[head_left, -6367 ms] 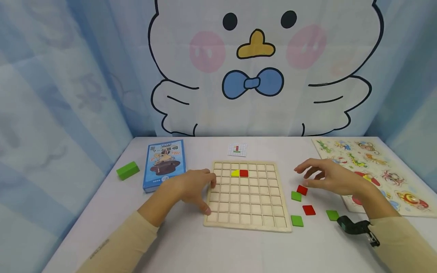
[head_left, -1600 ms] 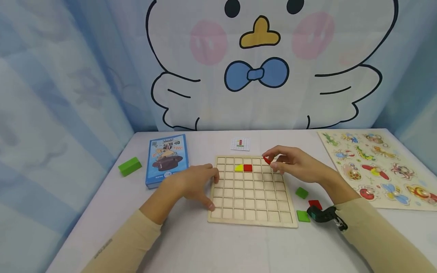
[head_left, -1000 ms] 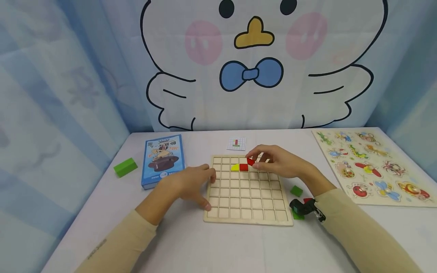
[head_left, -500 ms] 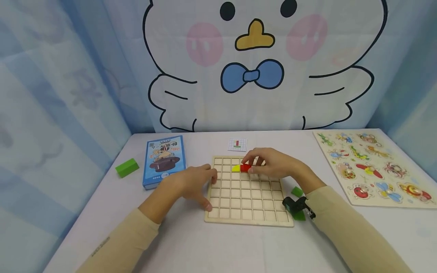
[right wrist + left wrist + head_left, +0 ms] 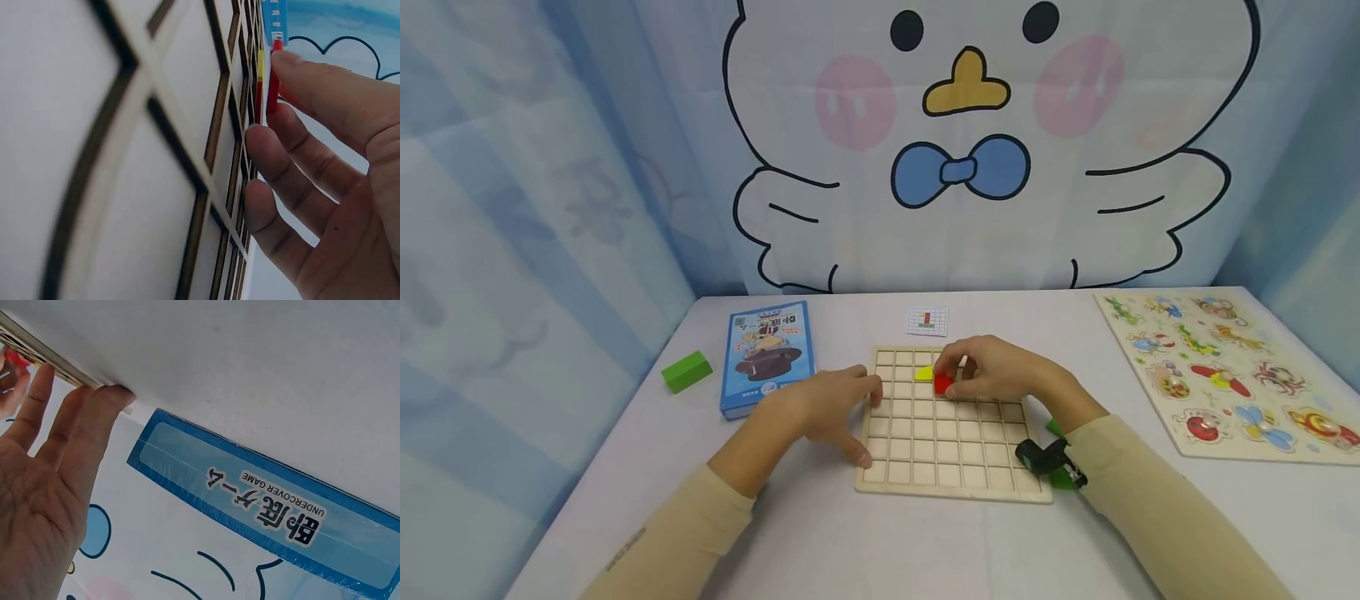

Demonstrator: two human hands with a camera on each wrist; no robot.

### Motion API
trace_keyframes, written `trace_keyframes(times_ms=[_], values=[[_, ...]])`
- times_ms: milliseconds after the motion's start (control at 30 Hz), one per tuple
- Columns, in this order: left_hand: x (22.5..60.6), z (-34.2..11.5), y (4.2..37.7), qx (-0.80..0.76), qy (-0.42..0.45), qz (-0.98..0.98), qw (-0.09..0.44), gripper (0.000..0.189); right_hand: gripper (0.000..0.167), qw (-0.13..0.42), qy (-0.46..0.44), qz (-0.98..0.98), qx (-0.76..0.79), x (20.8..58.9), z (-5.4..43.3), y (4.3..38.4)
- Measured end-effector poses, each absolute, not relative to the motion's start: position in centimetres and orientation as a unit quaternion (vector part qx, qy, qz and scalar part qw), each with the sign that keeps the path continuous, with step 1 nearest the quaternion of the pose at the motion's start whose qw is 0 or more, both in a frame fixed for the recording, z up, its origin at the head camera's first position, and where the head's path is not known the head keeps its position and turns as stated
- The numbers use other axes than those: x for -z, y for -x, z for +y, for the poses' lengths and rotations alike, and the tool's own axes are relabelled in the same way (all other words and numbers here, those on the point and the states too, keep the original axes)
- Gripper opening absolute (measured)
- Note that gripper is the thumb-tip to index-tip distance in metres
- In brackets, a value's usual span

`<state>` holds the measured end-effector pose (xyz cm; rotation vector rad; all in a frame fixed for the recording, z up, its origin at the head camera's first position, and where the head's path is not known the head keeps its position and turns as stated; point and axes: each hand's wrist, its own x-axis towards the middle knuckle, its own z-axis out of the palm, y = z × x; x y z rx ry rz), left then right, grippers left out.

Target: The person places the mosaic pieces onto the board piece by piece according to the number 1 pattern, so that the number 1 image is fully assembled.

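My right hand (image 5: 996,367) pinches a red square tile (image 5: 943,384) between thumb and index finger, over the upper middle of the wooden grid board (image 5: 925,471). In the right wrist view the held red tile (image 5: 274,81) stands close to the board's face. Beside it a yellow tile (image 5: 260,62) and a second red tile (image 5: 259,103) sit in the grid. From the head, the yellow tile (image 5: 923,373) shows left of the fingers, while the placed red one is covered. My left hand (image 5: 823,408) rests spread along the board's left edge, fingertips (image 5: 115,394) touching it.
A small pattern card (image 5: 927,322) lies behind the board. At left are a blue game box (image 5: 765,358) and a green block (image 5: 687,372). Green tiles (image 5: 1063,479) lie partly hidden under the right wrist. A picture puzzle board (image 5: 1157,417) lies at far right.
My right hand has picked up a red tile from the table's right side, carried it left over the board, and lowered it toward the grid. My left hand stays at the board's edge.
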<state>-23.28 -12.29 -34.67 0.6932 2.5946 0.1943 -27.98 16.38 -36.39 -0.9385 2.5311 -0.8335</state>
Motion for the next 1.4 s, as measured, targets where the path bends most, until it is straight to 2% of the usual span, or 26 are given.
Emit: trace_keyframes(times_ms=[867, 1000, 1167, 1400], values=[[34.7, -11.9, 23.0, -0.072, -0.241, 0.943, 0.218, 0.067, 0.022, 0.146, 0.328, 0.885, 0.296, 36.4, 16.6, 27.6], [34.8, -12.0, 23.1, -0.071, -0.246, 0.942, 0.218, 0.067, 0.026, 0.168, 0.338, 0.878, 0.294, 35.8, 16.9, 27.6], [34.7, -11.9, 23.2, -0.073, -0.248, 0.942, 0.214, 0.067, 0.03, 0.167, 0.351, 0.874, 0.291, 34.4, 17.2, 27.3], [34.6, -12.0, 23.0, -0.071, -0.239, 0.944, 0.218, 0.067, 0.023, 0.158, 0.359, 0.872, 0.294, 33.7, 17.3, 26.4]])
